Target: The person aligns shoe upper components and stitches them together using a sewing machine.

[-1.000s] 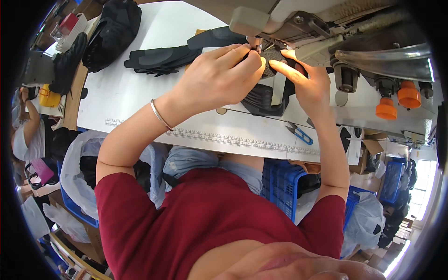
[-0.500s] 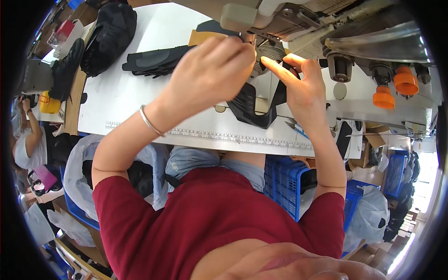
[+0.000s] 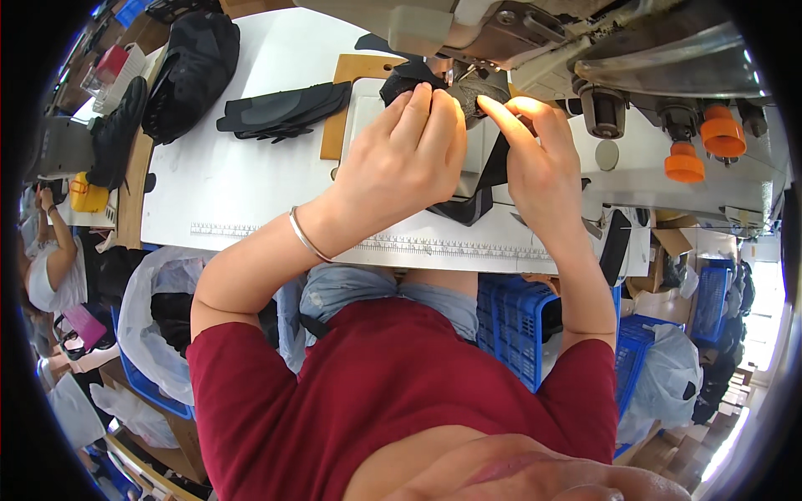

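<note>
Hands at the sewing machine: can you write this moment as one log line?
left hand: pinching black shoe upper | right hand: fingertips on upper | place: under sewing machine head | table: black cut pieces lying left

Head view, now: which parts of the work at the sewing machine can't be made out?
- Black piece: its upper part is hidden behind the left hand and right hand.
- Needle point: covered by fingertips and glare.
- Sewing machine: cut off by the top rim.

One head-worn fisheye view looks steeply down, close over the white worktable [image 3: 242, 179] and sewing machine [image 3: 535, 33]
</note>
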Tool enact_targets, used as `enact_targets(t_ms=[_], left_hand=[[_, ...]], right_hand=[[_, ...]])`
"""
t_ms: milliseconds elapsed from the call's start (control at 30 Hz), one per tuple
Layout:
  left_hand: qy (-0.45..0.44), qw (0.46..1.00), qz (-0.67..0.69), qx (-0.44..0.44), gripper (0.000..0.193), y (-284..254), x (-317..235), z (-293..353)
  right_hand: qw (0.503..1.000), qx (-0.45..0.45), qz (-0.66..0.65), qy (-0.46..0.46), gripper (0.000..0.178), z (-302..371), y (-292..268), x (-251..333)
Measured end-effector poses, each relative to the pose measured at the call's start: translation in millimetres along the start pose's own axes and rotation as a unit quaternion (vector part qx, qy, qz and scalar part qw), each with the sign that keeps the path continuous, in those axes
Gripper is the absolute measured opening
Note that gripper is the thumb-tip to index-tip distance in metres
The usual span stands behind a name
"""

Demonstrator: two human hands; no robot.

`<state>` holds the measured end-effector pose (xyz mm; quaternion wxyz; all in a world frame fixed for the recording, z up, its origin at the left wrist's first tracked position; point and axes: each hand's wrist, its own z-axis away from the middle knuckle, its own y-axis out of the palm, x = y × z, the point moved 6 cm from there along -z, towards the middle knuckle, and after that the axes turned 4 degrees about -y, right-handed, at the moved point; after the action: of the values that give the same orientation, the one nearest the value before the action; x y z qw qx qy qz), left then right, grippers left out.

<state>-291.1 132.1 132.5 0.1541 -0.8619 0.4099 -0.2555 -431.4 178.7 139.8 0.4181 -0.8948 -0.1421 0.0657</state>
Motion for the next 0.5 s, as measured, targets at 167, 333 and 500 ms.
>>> enact_targets(t_ms=[167, 333, 500], left_hand=[[-0.02, 0.997, 0.059, 0.036, 0.028, 0.5, 13.6, 2.8], [-0.02, 0.992, 0.123, 0.033, 0.03, -0.2, 27.8, 3.1], [0.0, 0.987, 0.152, 0.058, 0.029, 0.3, 36.9, 0.5]], right_hand=[[0.999, 0.029, -0.018, 0.028, 0.057, 1.2, -5.3, 10.9], [1.0, 0.021, 0.013, 0.018, 0.056, 0.9, -2.8, 21.7], [0.999, 0.007, 0.049, 0.021, 0.054, 1.2, -1.4, 30.1]])
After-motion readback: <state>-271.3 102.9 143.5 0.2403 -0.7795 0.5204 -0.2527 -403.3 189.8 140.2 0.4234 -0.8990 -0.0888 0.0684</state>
